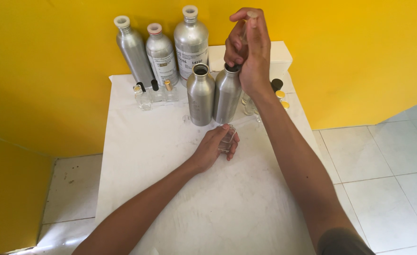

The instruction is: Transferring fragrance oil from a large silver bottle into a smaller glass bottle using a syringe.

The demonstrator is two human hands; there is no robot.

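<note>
Glass, fragile and slippery, the small clear bottle (227, 138) is clamped by its flat sides in the left hand (214, 148) on the worktop (218, 208), while a thin dropper (250, 21) is pinched by the right hand (247, 49) above an open aluminium bottle (227, 93).

Two bare forearms, left hand (214, 147), right hand (248, 49) — no sleeves, no rings

Three capped aluminium bottles (161, 52) stood against the yellow wall (52, 71); small glass vials (152, 94) lined the white counter (208, 203).
</note>
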